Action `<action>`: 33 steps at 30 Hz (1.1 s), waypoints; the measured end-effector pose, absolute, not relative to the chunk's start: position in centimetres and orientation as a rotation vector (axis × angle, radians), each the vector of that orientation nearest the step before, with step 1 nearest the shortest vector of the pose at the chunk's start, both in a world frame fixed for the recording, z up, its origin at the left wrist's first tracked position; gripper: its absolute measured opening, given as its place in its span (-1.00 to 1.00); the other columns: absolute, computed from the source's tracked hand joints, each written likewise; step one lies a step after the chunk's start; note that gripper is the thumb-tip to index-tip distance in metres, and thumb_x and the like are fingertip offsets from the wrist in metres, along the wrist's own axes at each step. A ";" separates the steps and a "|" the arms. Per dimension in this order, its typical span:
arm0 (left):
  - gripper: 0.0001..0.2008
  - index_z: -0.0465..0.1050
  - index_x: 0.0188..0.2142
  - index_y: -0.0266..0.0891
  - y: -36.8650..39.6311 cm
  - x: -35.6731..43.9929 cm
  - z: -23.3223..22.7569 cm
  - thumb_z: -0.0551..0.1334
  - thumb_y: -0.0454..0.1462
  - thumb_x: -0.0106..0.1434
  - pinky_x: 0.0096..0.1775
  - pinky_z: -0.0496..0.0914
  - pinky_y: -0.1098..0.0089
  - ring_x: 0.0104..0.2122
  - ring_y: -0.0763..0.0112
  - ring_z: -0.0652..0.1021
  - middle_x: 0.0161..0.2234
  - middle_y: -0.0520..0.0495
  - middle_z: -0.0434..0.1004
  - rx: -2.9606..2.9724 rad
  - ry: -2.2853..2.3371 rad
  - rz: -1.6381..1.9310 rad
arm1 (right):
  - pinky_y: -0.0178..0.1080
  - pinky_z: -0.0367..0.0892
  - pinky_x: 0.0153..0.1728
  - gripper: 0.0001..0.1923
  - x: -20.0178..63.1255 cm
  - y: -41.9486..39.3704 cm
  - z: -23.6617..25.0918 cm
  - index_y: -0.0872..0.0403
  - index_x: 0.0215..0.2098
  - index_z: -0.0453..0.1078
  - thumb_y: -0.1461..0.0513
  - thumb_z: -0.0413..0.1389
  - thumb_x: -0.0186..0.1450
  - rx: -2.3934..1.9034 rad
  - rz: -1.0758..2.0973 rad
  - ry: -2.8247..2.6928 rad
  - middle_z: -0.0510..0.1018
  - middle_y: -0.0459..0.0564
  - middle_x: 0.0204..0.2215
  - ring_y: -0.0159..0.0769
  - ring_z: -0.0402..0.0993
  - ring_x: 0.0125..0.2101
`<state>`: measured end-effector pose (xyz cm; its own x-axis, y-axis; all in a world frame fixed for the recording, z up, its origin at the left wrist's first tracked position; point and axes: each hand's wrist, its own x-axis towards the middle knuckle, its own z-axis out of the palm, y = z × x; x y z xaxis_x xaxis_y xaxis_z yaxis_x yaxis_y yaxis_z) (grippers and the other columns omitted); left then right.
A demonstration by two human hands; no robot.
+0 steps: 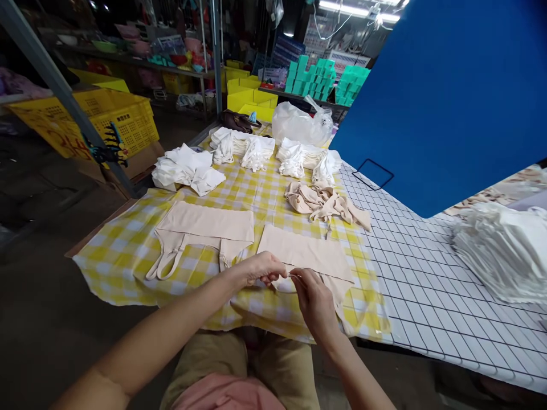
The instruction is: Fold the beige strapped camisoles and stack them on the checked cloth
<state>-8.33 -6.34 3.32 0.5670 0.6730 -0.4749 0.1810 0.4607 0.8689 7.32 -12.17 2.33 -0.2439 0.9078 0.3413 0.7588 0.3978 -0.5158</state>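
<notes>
Head view, looking down over the table edge: the left hand [262, 269] has its fingertips pinched together on the near hem of a flat beige fabric camisole [305, 253], thumb against forefinger, almost fully closed on the cloth. The right hand [314, 302] comes in from just below, its fingers [299, 280] also pinched down, gripping what looks like a thin strap at that same hem; the two hands are nearly touching. The garment lies spread on a yellow-and-white checked tablecloth [128, 250], its body stretching away beyond the fingertips.

Just left of the left hand's knuckles lies a second flat beige camisole with loose straps [205, 230], apart from the first. Farther out past the fingers, a crumpled heap of beige garments [325, 205]. Beyond that, bundles of white folded garments [252, 151], and another white pile [186, 168] off to the far left. A clear plastic bag [299, 122] sits behind them. Well to the right of the right hand, a white gridded tabletop [427, 285] carries a stack of white cloth [499, 250], under a big blue board [448, 97].
</notes>
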 end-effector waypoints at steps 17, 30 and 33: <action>-0.86 0.47 -0.37 -0.29 -2.8 -6.4 -0.6 0.12 -0.37 0.20 -0.12 0.22 0.27 -0.23 0.30 0.43 -0.32 -0.09 0.47 2.899 1.076 0.260 | -0.31 0.26 -0.42 -0.65 9.0 -7.0 0.0 0.13 -0.39 0.51 0.06 0.02 0.13 -1.732 0.820 -1.686 0.61 0.08 -0.42 -0.18 0.50 -0.41; -0.85 0.50 -0.38 -0.21 -1.1 -6.5 -1.5 0.15 -0.27 0.20 -0.23 0.27 0.34 -0.23 0.30 0.42 -0.36 -0.05 0.45 2.484 1.174 0.393 | -0.30 -0.10 -0.57 -0.75 7.9 -6.5 1.2 0.06 -0.49 0.42 0.31 -0.05 0.26 -1.942 0.107 -2.326 0.57 0.02 -0.49 -0.31 0.43 -0.53; -0.85 0.51 -0.37 -0.23 -1.1 -6.6 -1.0 0.16 -0.27 0.21 -0.23 0.28 0.33 -0.23 0.29 0.42 -0.36 -0.07 0.45 2.494 1.154 0.350 | -0.30 -0.12 -0.58 -0.76 7.8 -6.3 1.4 0.06 -0.46 0.42 0.32 -0.04 0.27 -1.945 0.066 -2.377 0.56 0.01 -0.48 -0.33 0.42 -0.53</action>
<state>-6.61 -1.08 -0.97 0.6340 0.7702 0.0688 0.6786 -0.5968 0.4282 7.84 -6.27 1.39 -0.1971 0.9800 0.0265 0.9770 0.1986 -0.0772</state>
